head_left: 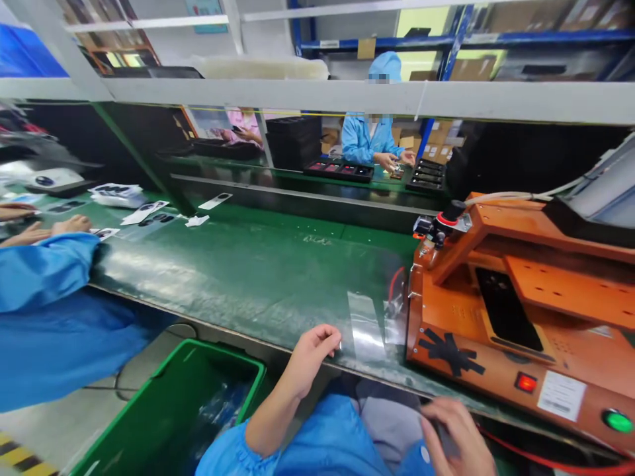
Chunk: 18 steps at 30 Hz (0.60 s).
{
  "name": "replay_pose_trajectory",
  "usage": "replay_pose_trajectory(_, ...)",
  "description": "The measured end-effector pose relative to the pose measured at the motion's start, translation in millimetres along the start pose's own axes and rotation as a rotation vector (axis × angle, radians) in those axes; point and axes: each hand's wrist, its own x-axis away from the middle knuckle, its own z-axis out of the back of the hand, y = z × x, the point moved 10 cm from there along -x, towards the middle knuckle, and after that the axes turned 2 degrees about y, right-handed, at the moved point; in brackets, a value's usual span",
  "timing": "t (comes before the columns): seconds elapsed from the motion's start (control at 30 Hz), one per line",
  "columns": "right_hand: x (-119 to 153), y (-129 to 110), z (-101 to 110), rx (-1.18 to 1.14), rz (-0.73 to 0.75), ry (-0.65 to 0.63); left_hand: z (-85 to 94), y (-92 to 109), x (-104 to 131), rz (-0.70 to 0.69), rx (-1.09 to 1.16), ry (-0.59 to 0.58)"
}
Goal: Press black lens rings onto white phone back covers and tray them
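Orange machine stands by the worktop's front edge, near the half-curled right hand; left hand bunched at that edge; cannot tell whether either grips anything.

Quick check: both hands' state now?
Bare left hand: curled closed; whether it holds anything cannot be told.
Bare right hand: blurred; open or closed, cannot be told.

It's a factory workshop we're in: a long green tabletop sweeps left to right, an orange machine glows with lit buttons near right, a worker in blue coat and cap sits far across, blue-framed racks holding cardboard boxes beyond, hazard stripes near left.
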Motion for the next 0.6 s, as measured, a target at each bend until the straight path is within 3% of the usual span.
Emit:
replay_pose_trajectory(0.1, -56.2, -43.7, -42.3, -0.215, -0.080, -0.070, -1.6, 0.3, 14.8, 0.022, -0.005, -0.031)
replay_pose_trajectory(0.23, -107.5, -63.0, -72.7, -0.266, -0.087, -0.096, 2.7, 6.4, 28.5, 0.004, -0.033, -0.039)
replay_pose_trajectory(0.43, -101.8, -54.8, -100.7, -0.363, -0.145, -0.272, 1.2, 16.9, 36.4, -0.009, -0.071, -0.046)
replay_pose_trajectory(0.6, -95.1, -56.5, -104.7, -0.379, -0.123, -0.275, -4.7, 8.2, 32.6, -0.021, -0.108, -0.066)
